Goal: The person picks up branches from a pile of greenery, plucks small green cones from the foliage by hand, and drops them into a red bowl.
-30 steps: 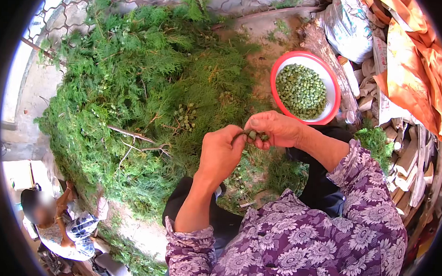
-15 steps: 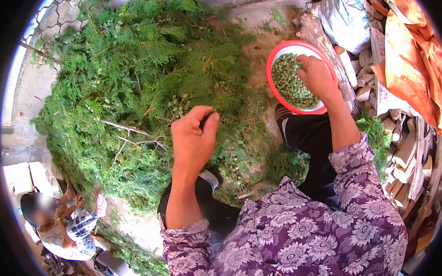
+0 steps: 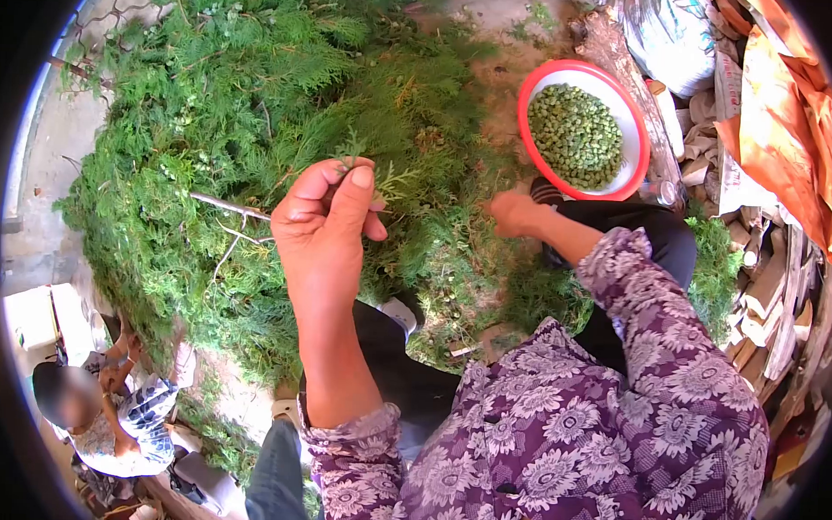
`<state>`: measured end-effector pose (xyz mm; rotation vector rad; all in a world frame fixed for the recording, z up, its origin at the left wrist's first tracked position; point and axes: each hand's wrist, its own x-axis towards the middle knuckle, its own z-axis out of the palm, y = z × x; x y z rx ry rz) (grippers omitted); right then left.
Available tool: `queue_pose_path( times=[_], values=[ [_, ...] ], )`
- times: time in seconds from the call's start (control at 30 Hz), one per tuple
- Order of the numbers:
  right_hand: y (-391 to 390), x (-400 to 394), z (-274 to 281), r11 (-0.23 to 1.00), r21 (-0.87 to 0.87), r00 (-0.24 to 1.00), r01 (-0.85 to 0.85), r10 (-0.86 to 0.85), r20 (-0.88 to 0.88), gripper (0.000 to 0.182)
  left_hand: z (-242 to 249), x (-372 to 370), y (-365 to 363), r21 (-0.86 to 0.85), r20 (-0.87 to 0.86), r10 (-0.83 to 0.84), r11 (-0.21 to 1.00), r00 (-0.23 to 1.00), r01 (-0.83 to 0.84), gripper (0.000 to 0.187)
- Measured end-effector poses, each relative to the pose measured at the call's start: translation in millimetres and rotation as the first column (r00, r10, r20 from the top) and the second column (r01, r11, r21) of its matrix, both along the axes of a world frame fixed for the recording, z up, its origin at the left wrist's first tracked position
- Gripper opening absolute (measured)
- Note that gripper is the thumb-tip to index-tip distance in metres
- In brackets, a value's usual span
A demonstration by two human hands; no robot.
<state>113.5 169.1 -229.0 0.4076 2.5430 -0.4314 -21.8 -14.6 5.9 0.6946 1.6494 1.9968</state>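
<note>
Two bare hands are out over cut greenery. Left hand (image 3: 331,211): fingers narrow, thumb pressed on a green sprig (image 3: 393,181), fronds poking out past the grip. It's up over the green pile (image 3: 200,133), near a bare forked stick (image 3: 227,205). Right hand (image 3: 517,214) is low, near the basin but apart from it, palm side hidden (can't tell whether its fingers are wide, narrow or holding anything).

Red-rimmed basin (image 3: 643,158), white inside, sits on the ground beside a log (image 3: 616,49); small green cones (image 3: 576,137) cover most of its bottom. White sack (image 3: 664,39), orange cloth (image 3: 778,135) and split wood (image 3: 765,295) are at the right. Another person (image 3: 108,423) sits at lower left, well apart from both hands.
</note>
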Motion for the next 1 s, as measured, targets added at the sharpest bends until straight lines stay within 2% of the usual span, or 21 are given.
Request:
queue_pose_path(
  times=[0.07,0.17,0.2,0.23,0.3,0.37,0.47,0.57,0.6,0.7,0.73,0.8,0.83,0.87,0.9,0.93,0.97,1.0],
  values=[
    [-15,-5,-49,0.993,-0.086,0.995,-0.077,0.071,-0.071,0.023,2,0,-4,0.003,0.016,0.041,0.999,0.999,-0.041,0.006],
    [-49,-5,-79,0.986,-0.158,0.997,-0.046,0.035,-0.070,0.020,4,2,-9,0.012,0.060,0.096,0.995,0.994,-0.096,0.007],
    [-58,-6,-83,0.978,-0.185,0.995,-0.092,0.095,0.006,0.021,5,3,-11,0.009,0.058,0.098,0.995,0.994,-0.098,0.007],
    [-64,-5,-93,0.975,-0.200,0.994,-0.101,0.105,0.012,0.021,6,4,-11,0.006,0.056,0.101,0.995,0.993,-0.102,0.007],
    [-77,-9,-96,0.946,-0.297,0.986,-0.127,0.154,0.068,0.037,8,6,-10,-0.008,0.073,0.135,0.991,0.988,-0.135,0.007],
    [-83,-9,-103,0.927,-0.361,0.982,-0.102,0.151,0.110,0.041,10,7,-9,0.005,0.116,0.130,0.991,0.985,-0.131,0.008],
    [-89,-12,-122,0.903,-0.414,0.992,0.119,-0.092,0.083,0.050,17,10,-2,0.005,0.154,0.154,0.988,0.976,-0.157,0.009],
    [-88,-16,-129,0.884,-0.424,0.974,0.196,-0.124,0.190,0.048,20,12,-1,-0.005,0.172,0.164,0.986,0.971,-0.165,0.011],
    [-87,-20,-108,0.887,-0.427,0.976,0.176,-0.100,0.193,0.050,21,13,0,0.008,0.191,0.162,0.986,0.968,-0.166,0.012],
    [-91,-31,-99,0.892,-0.413,0.979,0.182,-0.124,0.163,0.050,20,12,2,0.033,0.201,0.151,0.986,0.968,-0.160,0.016],
    [-92,-30,-110,0.891,-0.417,0.979,0.180,-0.122,0.163,0.050,20,13,2,0.026,0.203,0.147,0.987,0.968,-0.156,0.016],
    [-96,-18,-153,0.940,-0.336,0.997,0.062,-0.074,-0.022,0.048,21,14,3,0.015,0.207,0.144,0.988,0.968,-0.151,0.016],
    [-98,-10,-173,0.939,-0.339,0.997,0.063,-0.075,-0.023,0.048,22,14,3,0.000,0.211,0.142,0.989,0.967,-0.146,0.016],
    [-97,1,-193,0.894,-0.413,0.984,0.173,-0.177,0.031,0.045,22,14,4,-0.009,0.217,0.139,0.990,0.966,-0.141,0.016],
    [-93,6,-187,0.833,-0.476,0.958,0.280,-0.271,0.090,0.042,22,13,4,-0.005,0.216,0.138,0.990,0.967,-0.140,0.016],
    [-85,17,-178,0.950,-0.304,0.997,-0.072,0.071,-0.014,0.034,24,11,5,0.002,0.222,0.135,0.990,0.966,-0.139,0.016],
    [-80,21,-154,0.950,-0.303,0.997,-0.073,0.072,-0.014,0.034,23,11,4,0.015,0.228,0.130,0.990,0.965,-0.137,0.016],
    [-76,22,-131,0.940,-0.310,0.989,0.140,-0.116,0.096,0.030,23,12,2,0.016,0.226,0.132,0.990,0.965,-0.139,0.016]
  ],
)
